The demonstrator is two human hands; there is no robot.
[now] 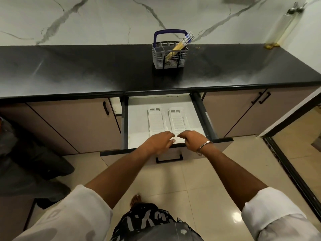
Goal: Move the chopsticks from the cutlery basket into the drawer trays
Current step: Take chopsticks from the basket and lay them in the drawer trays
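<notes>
A grey cutlery basket (169,54) with a blue handle stands on the black counter, holding several yellow chopsticks (180,44) that lean to the right. Below it a drawer (137,119) is pulled out, with two white slotted trays inside, the left tray (155,120) and the right tray (178,120). My left hand (159,140) and my right hand (192,139) hover side by side over the near ends of the trays at the drawer's front edge. Their fingers are curled downward and hold nothing that I can see.
The black countertop (86,70) runs the full width under a marble wall. Closed cabinet doors (73,126) flank the drawer. Two tall clear bottles (284,25) lean in the far right corner. Dark bags (26,162) lie on the floor at left.
</notes>
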